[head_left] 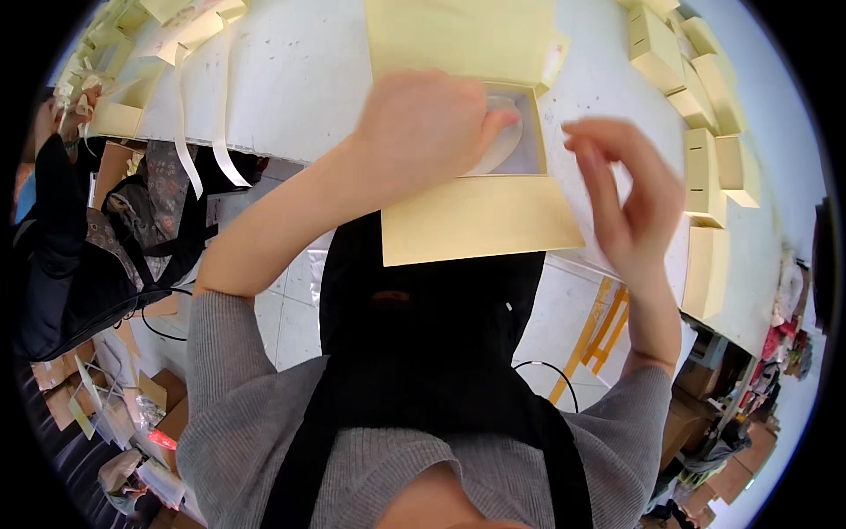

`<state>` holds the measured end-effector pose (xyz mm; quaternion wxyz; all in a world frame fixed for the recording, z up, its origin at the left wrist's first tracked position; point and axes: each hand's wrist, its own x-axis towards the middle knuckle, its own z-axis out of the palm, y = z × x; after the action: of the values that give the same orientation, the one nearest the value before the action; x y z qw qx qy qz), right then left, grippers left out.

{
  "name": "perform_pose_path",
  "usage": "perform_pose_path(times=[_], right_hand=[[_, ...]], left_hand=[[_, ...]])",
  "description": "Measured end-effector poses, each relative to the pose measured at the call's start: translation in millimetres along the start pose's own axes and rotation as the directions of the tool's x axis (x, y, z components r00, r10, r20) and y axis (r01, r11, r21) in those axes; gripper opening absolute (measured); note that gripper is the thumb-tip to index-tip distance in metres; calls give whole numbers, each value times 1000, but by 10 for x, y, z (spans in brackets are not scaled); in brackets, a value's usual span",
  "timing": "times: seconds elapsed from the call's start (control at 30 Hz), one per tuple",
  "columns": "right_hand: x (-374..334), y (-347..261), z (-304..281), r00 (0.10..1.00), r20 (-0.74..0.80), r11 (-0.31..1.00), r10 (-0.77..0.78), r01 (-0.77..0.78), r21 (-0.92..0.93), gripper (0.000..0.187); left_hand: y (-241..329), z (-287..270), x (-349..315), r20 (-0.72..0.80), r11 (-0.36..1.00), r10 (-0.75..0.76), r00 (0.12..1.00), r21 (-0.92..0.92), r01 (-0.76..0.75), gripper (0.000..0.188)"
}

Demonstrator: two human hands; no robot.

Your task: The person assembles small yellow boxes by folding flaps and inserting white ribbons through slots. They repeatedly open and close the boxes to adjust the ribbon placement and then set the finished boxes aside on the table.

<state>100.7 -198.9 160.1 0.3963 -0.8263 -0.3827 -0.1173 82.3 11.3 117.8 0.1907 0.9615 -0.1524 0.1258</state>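
In front of me on the table lies a pale yellow box (483,220), its tall lid raised at the back and its front flap folded down toward me. Inside its light-coloured well is a rounded, pale translucent piece (508,147), partly covered by my hand. My left hand (419,132) reaches across the box opening, thumb out over the translucent piece; its other fingers are hidden and slightly blurred. Just right of the box, my right hand (636,189) is raised with bent fingers, thumb and fingers apart, holding nothing that I can see.
White ribbons (222,115) hang over the table edge from a yellow box at the far left. Another person's hands (77,110) work there. Several yellow boxes (705,181) line the right side of the white table (291,79). A yellow frame (595,335) stands below.
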Motion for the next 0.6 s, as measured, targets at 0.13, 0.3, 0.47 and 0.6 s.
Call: perform_pose_path(times=[0.13, 0.3, 0.47, 0.6], right_hand=[[441, 253, 148, 982, 179, 979, -57, 90, -182, 15], [657, 336, 257, 962, 257, 966, 94, -25, -259, 20], [772, 317, 14, 917, 198, 928, 346, -303, -216, 26], [764, 353, -132, 922, 287, 902, 259, -337, 269, 19]], left_hand=[[-238, 239, 314, 250, 996, 73, 966, 24, -81, 20], [-247, -379, 415, -35, 947, 246, 969, -202, -248, 19], [-133, -1280, 138, 29, 925, -251, 968, -288, 248, 28], [-903, -1993, -225, 169, 679, -307, 937, -650, 340, 23]])
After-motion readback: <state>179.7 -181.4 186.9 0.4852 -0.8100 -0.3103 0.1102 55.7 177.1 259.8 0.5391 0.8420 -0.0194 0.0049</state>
